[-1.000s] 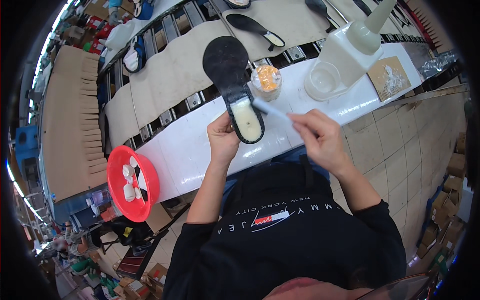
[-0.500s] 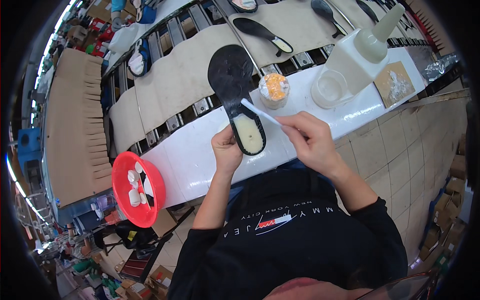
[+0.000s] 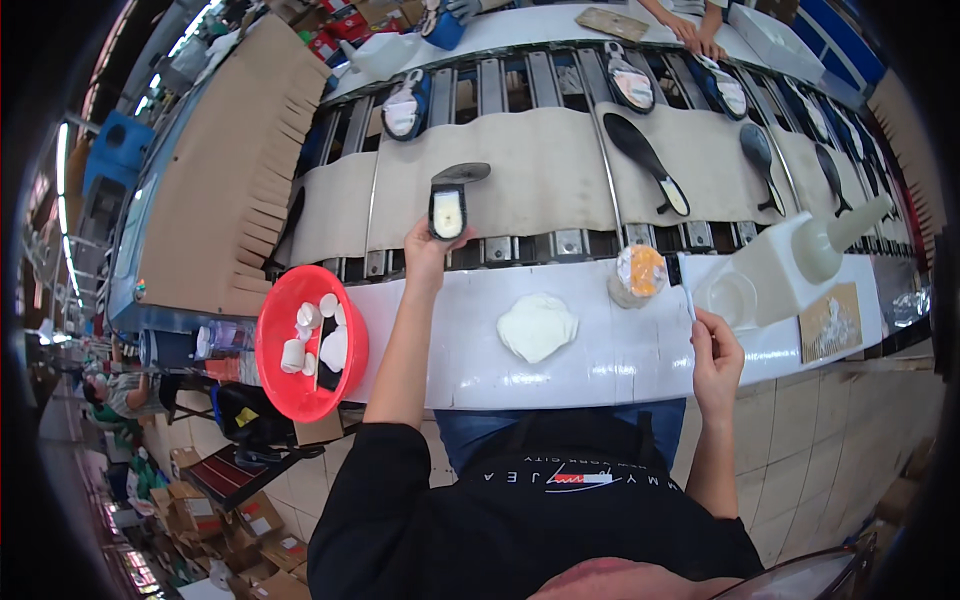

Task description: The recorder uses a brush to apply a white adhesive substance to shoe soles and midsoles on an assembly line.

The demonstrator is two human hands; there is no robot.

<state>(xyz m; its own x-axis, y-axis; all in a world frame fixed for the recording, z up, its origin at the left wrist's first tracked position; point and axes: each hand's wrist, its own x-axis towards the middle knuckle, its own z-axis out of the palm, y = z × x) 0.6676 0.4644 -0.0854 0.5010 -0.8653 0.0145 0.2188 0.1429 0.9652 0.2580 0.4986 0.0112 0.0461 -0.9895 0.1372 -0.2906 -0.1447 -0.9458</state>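
Over the near side of the roller conveyor, my left hand [image 3: 426, 254] grips a black shoe sole [image 3: 449, 214] by its heel end, whose hollow has a cream-coloured filling. The sole's front part points away from me. On the right, my right hand [image 3: 717, 362] pinches a slim white stick [image 3: 687, 300] between thumb and fingers; whether its far end has bristles is too small to tell. Just beyond that hand stands a round jar [image 3: 640, 277] with an orange and white crusted top. A crumpled white cloth [image 3: 538, 327] lies on the white tabletop between my hands.
A red basin [image 3: 355, 375] holding white rolls stands at the left. To the right are a clear cup [image 3: 728, 298], a large white squeeze bottle [image 3: 775, 262] and smeared cardboard [image 3: 830, 325]. More black soles [image 3: 640, 155] lie on the conveyor. Another person's hands [image 3: 700, 38] work across it.
My left hand has carried the sole forward and left over the conveyor. The stick has come away from the sole and moved right with my right hand. The view has shifted, showing the cloth.
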